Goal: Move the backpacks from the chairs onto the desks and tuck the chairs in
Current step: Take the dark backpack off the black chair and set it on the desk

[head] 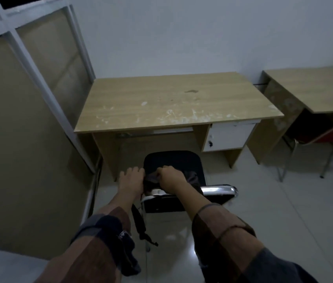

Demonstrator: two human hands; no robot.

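Before the wooden counter (173,99), a black chair (173,162) with a chrome frame stands pulled out on the pale tiled floor (263,201), its back toward the person. On its seat lies a dark backpack (192,177), mostly hidden by the two hands; one black strap (139,223) hangs down past the chair's left side, dangling toward the floor.

Both arms reach forward over the chair back. The left hand (131,180) is at the backpack's left edge, fingers (139,171) curled into the fabric. The right hand (169,178) sits just beside it, knuckles up, its fingers clenched on a fold of the bag near the top. The sleeves are plaid, pushed up on the forearms.

The counter top carries only white scuffs and a dark stain; a white drawer (228,137) with a lock hangs under its right side. To the right, apart from it, stands a second counter (312,88) with a red chair (328,131) partly under it. A framed partition (29,99) runs along the left.
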